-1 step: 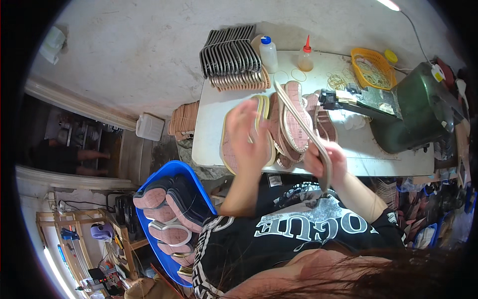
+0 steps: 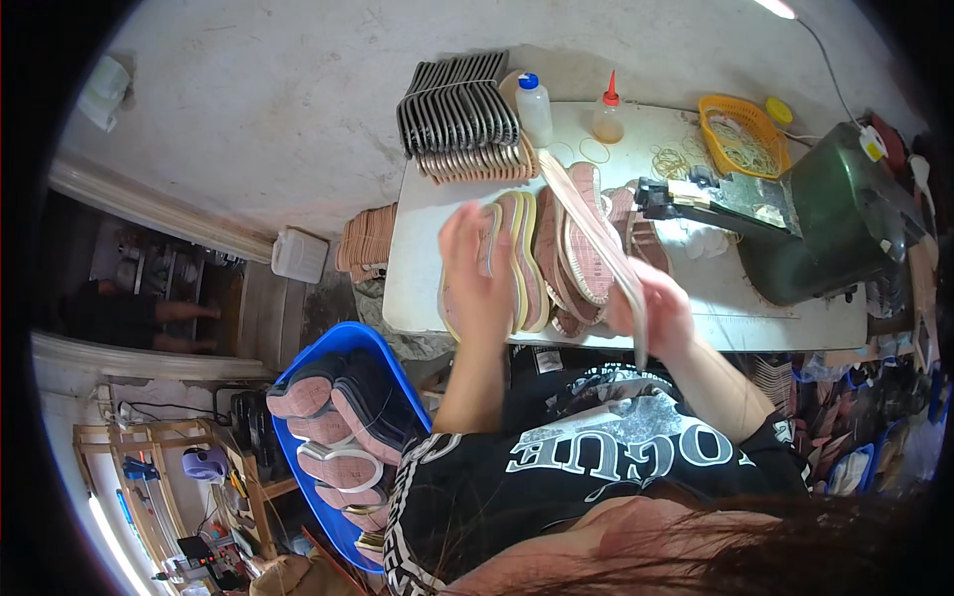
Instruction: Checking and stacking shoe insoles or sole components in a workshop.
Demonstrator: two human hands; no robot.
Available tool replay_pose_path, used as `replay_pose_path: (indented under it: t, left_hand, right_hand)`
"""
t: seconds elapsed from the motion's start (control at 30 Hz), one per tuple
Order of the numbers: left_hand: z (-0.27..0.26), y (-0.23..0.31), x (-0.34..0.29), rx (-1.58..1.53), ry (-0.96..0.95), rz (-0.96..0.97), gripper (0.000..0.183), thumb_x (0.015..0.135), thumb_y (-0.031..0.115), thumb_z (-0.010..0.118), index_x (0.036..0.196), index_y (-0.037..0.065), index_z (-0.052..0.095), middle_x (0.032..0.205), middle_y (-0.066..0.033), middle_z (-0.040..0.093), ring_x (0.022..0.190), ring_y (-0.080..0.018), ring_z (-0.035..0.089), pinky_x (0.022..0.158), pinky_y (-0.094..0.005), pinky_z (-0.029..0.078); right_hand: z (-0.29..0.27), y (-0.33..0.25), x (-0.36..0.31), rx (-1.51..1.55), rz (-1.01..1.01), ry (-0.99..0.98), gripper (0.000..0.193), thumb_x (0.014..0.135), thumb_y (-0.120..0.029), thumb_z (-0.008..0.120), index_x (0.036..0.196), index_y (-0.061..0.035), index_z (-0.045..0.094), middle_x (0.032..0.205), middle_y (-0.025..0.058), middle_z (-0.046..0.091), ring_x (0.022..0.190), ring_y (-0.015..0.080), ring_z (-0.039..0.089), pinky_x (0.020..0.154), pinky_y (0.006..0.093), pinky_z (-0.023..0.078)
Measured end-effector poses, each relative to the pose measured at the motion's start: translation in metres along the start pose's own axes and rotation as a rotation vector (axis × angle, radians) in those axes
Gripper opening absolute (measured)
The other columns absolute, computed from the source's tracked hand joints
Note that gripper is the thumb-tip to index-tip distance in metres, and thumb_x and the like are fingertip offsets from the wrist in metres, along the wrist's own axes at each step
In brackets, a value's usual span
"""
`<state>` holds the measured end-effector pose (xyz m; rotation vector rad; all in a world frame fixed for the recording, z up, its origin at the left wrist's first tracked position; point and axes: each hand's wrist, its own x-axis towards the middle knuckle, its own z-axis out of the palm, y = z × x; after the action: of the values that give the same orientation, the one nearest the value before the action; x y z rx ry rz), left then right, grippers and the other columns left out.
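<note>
My right hand grips a long shoe sole, pale along its rim and seen nearly edge-on, tilted above the table. My left hand, a little blurred, is raised over a row of pinkish soles with yellow edges; its fingers look stretched out, and nothing shows in them. Whether it touches those soles I cannot tell. Between the hands, several pinkish-brown soles with pale stitched-looking rims overlap on the white table.
Banded dark soles stand at the back left, beside a blue-capped bottle and a red-tipped bottle. A yellow basket holds rubber bands. A green machine occupies the right. A blue tub of soles sits lower left.
My left hand has shifted slightly left, uncovering more of the yellow-edged soles. The sole in my right hand has turned and shows more of its face.
</note>
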<state>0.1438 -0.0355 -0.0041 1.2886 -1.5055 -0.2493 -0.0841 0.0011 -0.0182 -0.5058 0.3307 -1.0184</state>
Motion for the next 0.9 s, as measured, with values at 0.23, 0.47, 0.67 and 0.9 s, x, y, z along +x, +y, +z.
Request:
replay_pose_path:
  t: [0.23,0.47,0.67,0.9]
  left_hand:
    - [-0.018,-0.117,-0.035,0.678,-0.41,-0.765,0.082,0.082,0.054,0.061,0.138,-0.001,0.036,0.14,-0.0258,0.036,0.129,-0.0423,0.035,0.107,-0.0525,0.027]
    - [-0.036,-0.052,-0.005,0.642,-0.221,-0.672,0.098,0.063,0.042,0.082,0.137,-0.002,0.035,0.135,-0.0291,0.038,0.111,-0.0406,0.054,0.096,-0.0413,0.044]
    - [-0.008,0.044,0.013,-0.541,-0.326,-0.426,0.097,0.06,0.026,0.087,0.137,-0.002,0.033,0.123,-0.0148,0.052,0.115,-0.0233,0.052,0.095,-0.0358,0.043]
    - [0.061,0.076,0.006,-0.882,-0.457,-0.443,0.045,0.088,0.032,0.068,0.11,0.0,0.046,0.1,-0.0107,0.064,0.089,-0.0115,0.061,0.078,-0.0244,0.048]
  right_hand:
    - [0.002,0.008,0.029,-1.832,-0.551,0.28,0.055,0.077,-0.01,0.067,0.128,-0.0019,0.045,0.136,0.0193,0.041,0.127,0.0371,0.039,0.106,0.0438,0.029]
    - [-0.001,0.002,-0.001,-1.614,-0.462,0.047,0.027,0.079,-0.008,0.065,0.106,-0.0045,0.061,0.122,0.013,0.056,0.116,0.0298,0.05,0.099,0.0401,0.036]
    - [0.006,-0.009,-0.015,-0.7,-0.039,-0.028,0.048,0.087,-0.018,0.066,0.13,-0.0045,0.048,0.114,0.0084,0.059,0.101,0.0172,0.058,0.091,0.0331,0.045]
    - [0.005,-0.036,-0.019,-0.354,-0.14,-0.173,0.044,0.089,-0.017,0.064,0.126,-0.0017,0.044,0.11,0.0104,0.057,0.1,0.0166,0.059,0.089,0.0322,0.048]
